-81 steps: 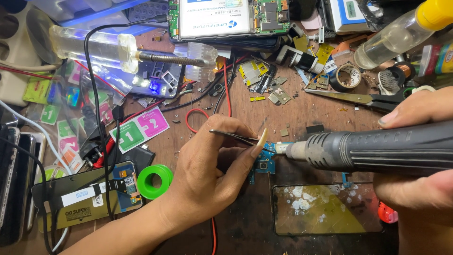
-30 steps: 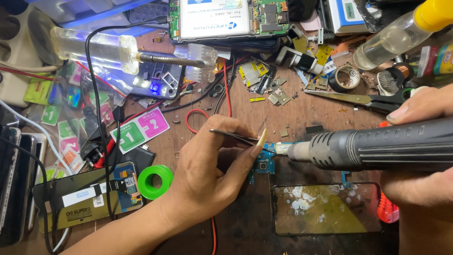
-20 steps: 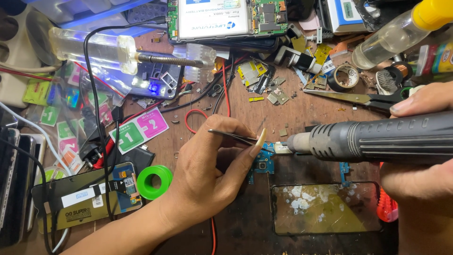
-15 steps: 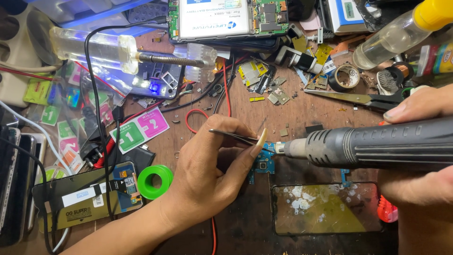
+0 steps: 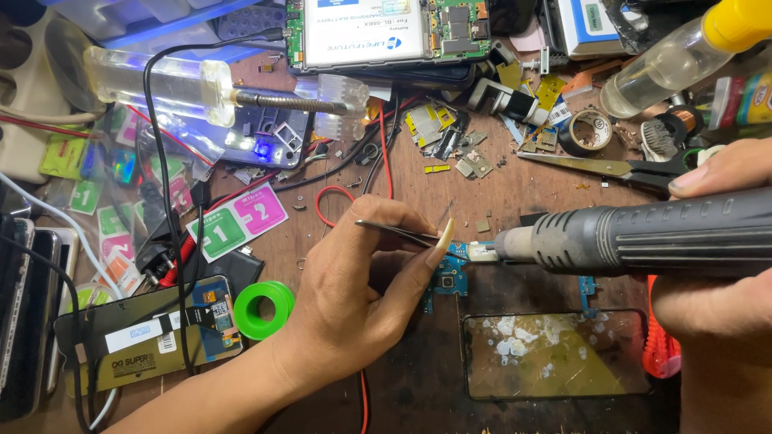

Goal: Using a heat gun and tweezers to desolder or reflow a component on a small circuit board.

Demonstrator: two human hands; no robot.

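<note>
My left hand (image 5: 362, 297) pinches thin metal tweezers (image 5: 398, 234), their tips resting over a small blue circuit board (image 5: 448, 277) on the wooden bench. My right hand (image 5: 716, 297) grips a dark grey hot-air gun (image 5: 643, 237) held level, its metal nozzle (image 5: 482, 251) pointing left at the board, right beside the left thumb's long nail. The board is partly hidden under the left thumb and the nozzle.
A glass screen panel (image 5: 555, 354) lies in front of the board. A green tape roll (image 5: 264, 309), a phone battery and board (image 5: 153, 337), scissors (image 5: 595, 166), a clear bottle with yellow cap (image 5: 683, 56), a clear clamp (image 5: 217, 88), red wires and loose parts crowd the bench.
The hot-air gun drifted slightly right and back left, its nozzle staying at the board. The left hand and tweezers held still.
</note>
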